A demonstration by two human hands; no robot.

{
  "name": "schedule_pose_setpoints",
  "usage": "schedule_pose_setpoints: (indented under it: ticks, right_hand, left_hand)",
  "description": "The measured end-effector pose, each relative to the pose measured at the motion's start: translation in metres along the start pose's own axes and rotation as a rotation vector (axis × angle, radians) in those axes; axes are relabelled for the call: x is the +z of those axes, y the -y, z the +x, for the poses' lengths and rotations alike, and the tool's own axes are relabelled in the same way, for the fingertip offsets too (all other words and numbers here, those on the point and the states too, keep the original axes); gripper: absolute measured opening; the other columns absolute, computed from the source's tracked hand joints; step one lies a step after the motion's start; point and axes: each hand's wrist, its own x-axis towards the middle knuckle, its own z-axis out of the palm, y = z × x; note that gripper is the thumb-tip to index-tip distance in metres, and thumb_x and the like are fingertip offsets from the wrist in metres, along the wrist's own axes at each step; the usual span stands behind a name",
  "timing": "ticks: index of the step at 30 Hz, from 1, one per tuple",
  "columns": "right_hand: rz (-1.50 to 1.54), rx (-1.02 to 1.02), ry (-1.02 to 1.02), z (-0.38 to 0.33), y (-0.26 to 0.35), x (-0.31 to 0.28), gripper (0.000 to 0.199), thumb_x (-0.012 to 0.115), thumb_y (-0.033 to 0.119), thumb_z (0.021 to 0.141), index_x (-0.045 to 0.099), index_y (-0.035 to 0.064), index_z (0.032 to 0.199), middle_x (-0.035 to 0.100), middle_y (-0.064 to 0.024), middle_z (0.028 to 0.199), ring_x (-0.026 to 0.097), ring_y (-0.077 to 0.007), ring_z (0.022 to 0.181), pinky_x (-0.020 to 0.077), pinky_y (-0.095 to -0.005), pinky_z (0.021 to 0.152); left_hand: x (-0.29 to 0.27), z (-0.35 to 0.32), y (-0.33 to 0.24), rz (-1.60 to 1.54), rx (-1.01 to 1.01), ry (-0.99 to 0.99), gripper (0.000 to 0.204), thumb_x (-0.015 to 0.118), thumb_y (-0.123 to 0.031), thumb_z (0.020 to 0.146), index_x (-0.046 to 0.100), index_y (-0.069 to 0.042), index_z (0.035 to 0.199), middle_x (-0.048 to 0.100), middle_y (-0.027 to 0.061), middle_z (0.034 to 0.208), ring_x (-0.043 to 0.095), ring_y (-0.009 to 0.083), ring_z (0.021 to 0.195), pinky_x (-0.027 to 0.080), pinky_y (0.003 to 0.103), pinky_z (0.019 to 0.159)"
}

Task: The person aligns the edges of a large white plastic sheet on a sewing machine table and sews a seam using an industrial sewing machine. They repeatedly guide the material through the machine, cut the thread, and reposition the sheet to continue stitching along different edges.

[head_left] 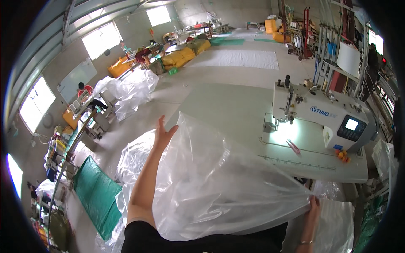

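Observation:
A large sheet of clear plastic spreads across my front and over the near part of the sewing table. My left hand is raised at the sheet's far left corner, fingers spread, with its thumb beside the plastic. At the right, my right hand is closed on the sheet's edge and draws it into folds. Beyond the sheet stands a white industrial sewing machine with its lamp lit. Pink thread snips lie near its needle area.
Small orange and yellow pieces sit by the machine's base. More plastic bunches at the table's left side. A green tarp lies on the floor at left. Farther off, a person sits at another machine. A white thread cone stands at right.

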Motion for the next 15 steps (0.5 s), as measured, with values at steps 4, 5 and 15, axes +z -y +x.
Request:
schedule_pose_setpoints:
  ticks: [4, 5, 15]
  right_hand:
    - [-0.008, -0.031, 0.007, -0.052, -0.017, 0.015, 0.040, 0.055, 0.023, 0.092, 0.051, -0.0063, 0.119, 0.056, -0.0147, 0.115, 0.053, -0.0240, 0.107, 0.0410, -0.0351, 0.094]
    - [0.012, -0.027, 0.027, -0.062, -0.025, 0.013, 0.041, 0.054, 0.026, 0.092, 0.051, -0.0056, 0.119, 0.055, -0.0148, 0.116, 0.053, -0.0240, 0.107, 0.0414, -0.0353, 0.093]
    - [-0.409, -0.165, 0.104, -0.136, -0.017, 0.035, 0.046, 0.051, 0.007, 0.085, 0.044, -0.0102, 0.128, 0.053, -0.0291, 0.120, 0.049, -0.0417, 0.116, 0.0353, -0.0418, 0.102]
  left_hand:
    - [0.025, 0.039, 0.049, -0.297, -0.415, 0.314, 0.074, 0.066, -0.042, 0.086, 0.034, -0.004, 0.141, 0.045, 0.0118, 0.138, 0.041, 0.0203, 0.126, 0.031, 0.037, 0.104]
    - [0.029, 0.041, 0.048, -0.327, -0.419, 0.329, 0.070, 0.066, -0.041, 0.086, 0.038, -0.004, 0.138, 0.048, 0.0115, 0.136, 0.041, 0.0201, 0.126, 0.030, 0.036, 0.104]
    - [0.019, 0.033, 0.074, -0.430, -0.383, 0.261, 0.030, 0.066, -0.027, 0.086, 0.066, -0.003, 0.105, 0.064, -0.0006, 0.091, 0.055, 0.0084, 0.087, 0.040, 0.023, 0.078]
